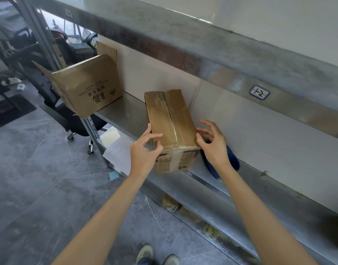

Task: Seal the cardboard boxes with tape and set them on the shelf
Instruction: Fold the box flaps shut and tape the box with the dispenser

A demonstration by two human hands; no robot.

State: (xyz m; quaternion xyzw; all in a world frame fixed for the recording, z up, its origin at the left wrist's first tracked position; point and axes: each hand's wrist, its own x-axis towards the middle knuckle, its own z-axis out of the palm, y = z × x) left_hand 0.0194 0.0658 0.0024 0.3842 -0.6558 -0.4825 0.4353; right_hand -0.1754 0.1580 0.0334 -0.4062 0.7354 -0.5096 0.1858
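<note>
A taped cardboard box (170,123) lies on the metal shelf (126,109), its near end jutting over the shelf's front edge. Clear tape runs along its top seam and down the near face. My left hand (145,150) touches the box's left near corner, thumb along the top edge and fingers curled at the side. My right hand (212,144) is beside the box's right near corner with fingers spread; its fingertips are at the edge. A second, larger cardboard box (88,87) with open flaps sits tilted at the shelf's left end.
A blue object (231,159) lies on the shelf behind my right hand. The upper shelf beam (183,44) hangs above. White paper (118,152) and a black office chair (68,115) are at the shelf's left end. A lower shelf (221,217) holds scraps. My shoes (156,255) stand on grey floor.
</note>
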